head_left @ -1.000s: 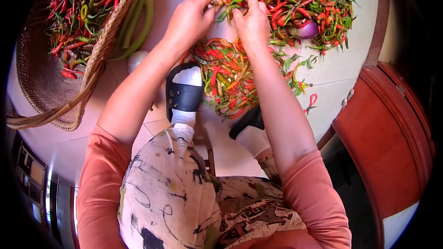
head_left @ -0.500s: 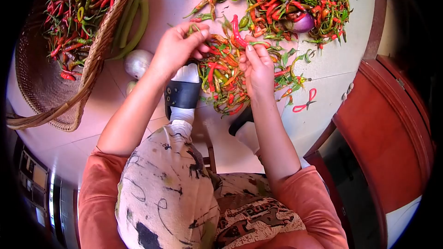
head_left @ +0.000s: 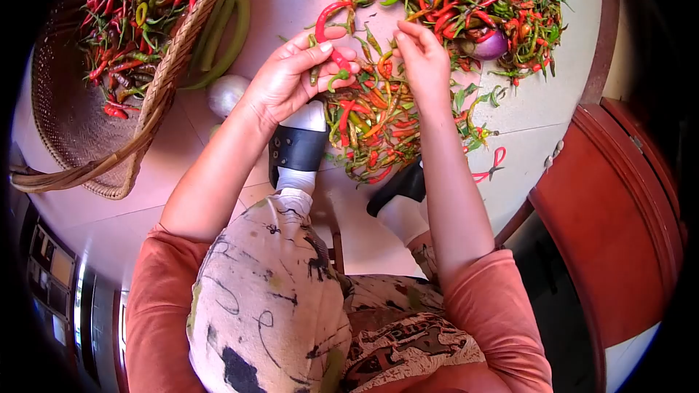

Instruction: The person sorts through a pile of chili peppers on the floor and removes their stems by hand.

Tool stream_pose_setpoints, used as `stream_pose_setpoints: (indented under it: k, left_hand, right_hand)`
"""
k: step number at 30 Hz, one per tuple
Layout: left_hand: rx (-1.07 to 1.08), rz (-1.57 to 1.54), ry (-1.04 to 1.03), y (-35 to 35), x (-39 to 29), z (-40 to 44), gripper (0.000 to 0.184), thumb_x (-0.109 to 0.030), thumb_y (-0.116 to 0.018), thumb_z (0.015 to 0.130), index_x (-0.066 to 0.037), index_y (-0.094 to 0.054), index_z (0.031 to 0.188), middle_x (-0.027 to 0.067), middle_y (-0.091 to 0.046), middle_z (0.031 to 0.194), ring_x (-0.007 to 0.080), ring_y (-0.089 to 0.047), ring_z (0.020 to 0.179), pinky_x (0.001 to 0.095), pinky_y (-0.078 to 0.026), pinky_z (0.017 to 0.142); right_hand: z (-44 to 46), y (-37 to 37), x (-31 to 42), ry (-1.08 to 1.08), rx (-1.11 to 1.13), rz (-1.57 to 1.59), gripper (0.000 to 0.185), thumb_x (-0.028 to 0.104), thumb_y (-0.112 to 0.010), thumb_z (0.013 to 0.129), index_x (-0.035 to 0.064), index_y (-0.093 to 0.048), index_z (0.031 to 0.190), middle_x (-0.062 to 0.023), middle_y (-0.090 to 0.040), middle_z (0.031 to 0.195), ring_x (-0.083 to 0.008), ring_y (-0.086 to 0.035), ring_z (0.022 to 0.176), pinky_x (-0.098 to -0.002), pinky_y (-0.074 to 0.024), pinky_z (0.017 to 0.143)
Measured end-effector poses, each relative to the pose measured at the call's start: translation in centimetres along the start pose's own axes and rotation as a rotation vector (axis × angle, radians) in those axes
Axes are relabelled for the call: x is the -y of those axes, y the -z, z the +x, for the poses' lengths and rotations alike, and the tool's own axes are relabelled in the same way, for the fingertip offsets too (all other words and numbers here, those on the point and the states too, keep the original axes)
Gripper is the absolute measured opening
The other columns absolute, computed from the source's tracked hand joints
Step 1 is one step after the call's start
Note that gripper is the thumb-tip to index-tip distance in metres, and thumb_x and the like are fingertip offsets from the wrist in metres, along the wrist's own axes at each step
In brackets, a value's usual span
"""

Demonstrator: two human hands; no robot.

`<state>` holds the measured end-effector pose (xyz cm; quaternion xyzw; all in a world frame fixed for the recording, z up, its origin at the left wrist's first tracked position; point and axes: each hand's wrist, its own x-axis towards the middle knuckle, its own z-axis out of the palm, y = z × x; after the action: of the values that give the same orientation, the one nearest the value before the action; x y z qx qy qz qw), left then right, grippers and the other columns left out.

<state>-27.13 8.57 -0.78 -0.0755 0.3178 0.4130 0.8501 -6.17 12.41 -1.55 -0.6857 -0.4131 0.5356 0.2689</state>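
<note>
A curved red chili pepper with a green stem lies in the fingers of my left hand. Beside it, the same hand grips a darker greenish chili. My right hand is to the right, its thumb and index finger close together; whatever may be between them is too small to make out. Beneath both hands spreads a pile of small red, orange and green chilies on the floor. A bigger heap of chilies with leaves and stems is beyond my right hand.
A woven basket with chilies inside stands at left. Long green vegetables and a pale round vegetable lie beside it. A purple eggplant rests in the heap. Red-handled scissors lie near a red wooden cabinet.
The red chili has passed from my right hand to my left. My right hand has moved up and to the right, away from it. The view has shifted slightly.
</note>
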Motion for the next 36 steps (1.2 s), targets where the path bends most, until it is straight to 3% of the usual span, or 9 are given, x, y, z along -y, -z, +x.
stream_pose_setpoints:
  k: [4,8,21,24,27,31,33,35,36]
  left_hand:
    - [-0.014,0.018,-0.023,-0.1,-0.2,-0.2,0.03,-0.009,-0.049,0.093,-0.001,-0.046,0.121,0.0189,-0.062,0.101,0.0275,-0.064,0.091,0.0393,-0.055,0.081]
    - [-0.014,0.081,-0.03,0.2,-0.4,-0.2,0.024,-0.011,-0.051,0.092,-0.002,-0.049,0.114,0.0186,-0.063,0.1,0.0251,-0.065,0.087,0.0374,-0.056,0.079]
    - [0.065,-0.118,-0.004,1.7,-0.7,-0.4,0.024,-0.013,-0.052,0.091,0.0,-0.05,0.111,0.0164,-0.061,0.1,0.0234,-0.064,0.087,0.0334,-0.057,0.071]
    - [-0.077,-0.07,-0.027,0.9,-0.7,-0.6,0.019,-0.012,-0.051,0.091,0.0,-0.051,0.106,0.0162,-0.061,0.098,0.0246,-0.063,0.087,0.0373,-0.056,0.078]
    - [-0.109,-0.101,-0.044,0.7,-1.0,-0.6,0.014,-0.009,-0.051,0.09,-0.001,-0.051,0.101,0.0163,-0.061,0.097,0.0255,-0.063,0.088,0.0413,-0.053,0.084]
    - [-0.133,-0.097,-0.055,1.6,-1.1,-0.5,0.012,-0.007,-0.051,0.089,-0.002,-0.05,0.1,0.0136,-0.061,0.091,0.0239,-0.062,0.086,0.0431,-0.052,0.086]
    - [-0.097,-0.103,-0.087,2.3,-0.9,-0.2,0.009,-0.008,-0.054,0.089,-0.003,-0.051,0.096,0.0104,-0.059,0.083,0.0208,-0.061,0.08,0.0408,-0.053,0.084]
    - [-0.108,-0.056,-0.089,3.0,-0.9,0.1,0.009,-0.01,-0.055,0.088,-0.003,-0.052,0.093,0.0085,-0.057,0.079,0.0193,-0.06,0.076,0.0385,-0.054,0.081]
    - [-0.117,-0.011,-0.089,3.4,-0.7,0.2,0.01,-0.011,-0.057,0.088,-0.003,-0.052,0.091,0.0066,-0.056,0.074,0.0177,-0.059,0.072,0.0361,-0.054,0.079]
  right_hand:
    - [2.9,-3.3,0.5,0.027,-0.047,-0.357,0.04,0.035,-0.069,0.077,0.0037,-0.063,0.101,-0.0092,-0.068,0.082,-0.0182,-0.065,0.076,-0.0321,-0.0494,0.068]
    - [2.8,-5.4,2.7,-0.035,-0.105,-0.715,0.041,0.048,-0.066,0.074,0.0083,-0.066,0.087,-0.0059,-0.069,0.082,-0.0277,-0.065,0.078,-0.0397,-0.0495,0.069]
    - [1.7,-4.6,-0.2,0.015,0.053,-0.489,0.018,0.026,-0.063,0.079,0.0107,-0.067,0.088,-0.0073,-0.067,0.075,-0.024,-0.064,0.069,-0.0376,-0.0488,0.065]
    - [2.4,-4.6,1.2,0.193,-0.132,-0.344,0.021,0.025,-0.062,0.08,0.0114,-0.065,0.096,-0.0076,-0.067,0.074,-0.0233,-0.064,0.068,-0.0375,-0.0488,0.065]
    - [3.5,-4.4,2.8,0.257,-0.013,-0.693,0.038,0.024,-0.059,0.083,0.0126,-0.054,0.119,-0.0071,-0.066,0.073,-0.0192,-0.063,0.067,-0.0338,-0.0486,0.063]
    - [4.8,-4.7,2.9,0.21,0.027,-1.147,0.035,0.03,-0.059,0.082,0.0205,-0.054,0.115,-0.0069,-0.066,0.075,-0.0267,-0.064,0.071,-0.0402,-0.048,0.066]
    - [4.6,-4.1,3.0,0.231,0.014,-1.157,0.031,0.033,-0.062,0.08,0.0192,-0.057,0.108,-0.0054,-0.066,0.073,-0.0249,-0.064,0.07,-0.0384,-0.0476,0.063]
    - [4.1,-3.2,3.2,0.128,0.135,-0.975,0.034,0.032,-0.065,0.077,0.0172,-0.059,0.107,-0.0145,-0.066,0.077,-0.0324,-0.063,0.078,-0.0451,-0.0475,0.067]
    - [3.5,-3.0,3.6,0.086,0.125,-0.923,0.032,0.032,-0.067,0.077,0.0138,-0.063,0.103,-0.0129,-0.066,0.076,-0.0277,-0.064,0.068,-0.0402,-0.0479,0.062]
